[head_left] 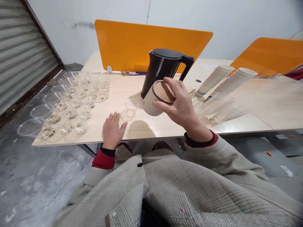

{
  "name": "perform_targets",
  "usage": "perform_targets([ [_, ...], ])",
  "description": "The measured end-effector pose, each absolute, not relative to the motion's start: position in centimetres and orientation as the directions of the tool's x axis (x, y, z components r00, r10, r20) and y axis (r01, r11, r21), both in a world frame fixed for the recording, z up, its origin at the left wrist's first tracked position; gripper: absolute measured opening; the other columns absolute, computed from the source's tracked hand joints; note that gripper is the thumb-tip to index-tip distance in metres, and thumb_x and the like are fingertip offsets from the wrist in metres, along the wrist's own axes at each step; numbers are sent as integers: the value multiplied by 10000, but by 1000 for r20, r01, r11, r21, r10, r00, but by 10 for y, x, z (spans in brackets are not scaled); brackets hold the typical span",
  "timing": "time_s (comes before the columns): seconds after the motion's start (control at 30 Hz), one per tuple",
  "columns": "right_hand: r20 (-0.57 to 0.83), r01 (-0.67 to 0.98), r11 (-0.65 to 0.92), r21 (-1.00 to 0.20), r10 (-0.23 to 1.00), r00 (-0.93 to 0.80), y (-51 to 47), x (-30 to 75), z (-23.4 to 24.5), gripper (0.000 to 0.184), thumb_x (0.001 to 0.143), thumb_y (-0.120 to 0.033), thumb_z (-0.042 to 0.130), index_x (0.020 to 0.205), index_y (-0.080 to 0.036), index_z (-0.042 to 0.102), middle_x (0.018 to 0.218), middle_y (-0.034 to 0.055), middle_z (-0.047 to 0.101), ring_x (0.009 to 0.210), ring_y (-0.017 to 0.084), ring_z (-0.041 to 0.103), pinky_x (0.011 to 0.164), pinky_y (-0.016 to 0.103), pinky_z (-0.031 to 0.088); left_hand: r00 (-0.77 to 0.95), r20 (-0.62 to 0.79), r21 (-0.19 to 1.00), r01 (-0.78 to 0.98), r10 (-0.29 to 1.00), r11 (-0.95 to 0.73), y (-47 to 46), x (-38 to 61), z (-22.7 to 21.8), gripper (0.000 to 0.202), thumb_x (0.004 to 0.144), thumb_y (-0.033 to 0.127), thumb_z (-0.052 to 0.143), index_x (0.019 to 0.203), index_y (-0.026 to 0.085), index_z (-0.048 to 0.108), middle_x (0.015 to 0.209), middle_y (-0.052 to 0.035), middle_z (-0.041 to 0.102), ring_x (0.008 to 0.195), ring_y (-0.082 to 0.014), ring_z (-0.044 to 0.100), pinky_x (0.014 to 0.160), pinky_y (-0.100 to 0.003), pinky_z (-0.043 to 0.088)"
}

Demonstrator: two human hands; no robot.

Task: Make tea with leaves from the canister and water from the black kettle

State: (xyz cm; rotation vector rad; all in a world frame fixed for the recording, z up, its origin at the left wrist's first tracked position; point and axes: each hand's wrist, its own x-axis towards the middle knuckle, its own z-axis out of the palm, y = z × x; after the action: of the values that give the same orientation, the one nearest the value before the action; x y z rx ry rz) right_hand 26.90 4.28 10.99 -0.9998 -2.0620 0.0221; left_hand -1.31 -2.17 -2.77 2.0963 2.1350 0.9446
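1. Cups [55, 121], clear and containing dark bits, are standing in rows on the bench [118, 88].
2. Left hand [112, 130] is lying palm-down, fingers extended and close together, just beside a lone clear cup [129, 114].
3. Black kettle [158, 67] is standing behind the pale canister [150, 102].
4. Right hand [177, 102] is clamping the canister around its wooden lid [161, 91].
5. Paper-cup stacks [216, 79] are standing behind clear-cup stacks [228, 113].
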Motion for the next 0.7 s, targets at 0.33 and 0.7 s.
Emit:
perform_targets([
  [0.33,556,588,630,-507,760,-335,13,260,46,816,857,-609,803,1548,-247,563,1486,168,592,1416,395,558,1230,631,464,-7,459,509,821,888,-256,-10,-11,-32,733,967,554,695,1576,177,540,1640,-193,587,1585,-374,497,1313,-589,414],
  [0.7,498,558,622,-550,780,-379,5,214,30,861,842,-537,836,1587,-236,524,1509,186,582,1421,394,566,1215,611,494,189,324,647,671,927,-363,-40,-12,-7,1005,841,538,838,1687,237,386,1697,-154,530,1568,-337,522,1282,-515,467],
])
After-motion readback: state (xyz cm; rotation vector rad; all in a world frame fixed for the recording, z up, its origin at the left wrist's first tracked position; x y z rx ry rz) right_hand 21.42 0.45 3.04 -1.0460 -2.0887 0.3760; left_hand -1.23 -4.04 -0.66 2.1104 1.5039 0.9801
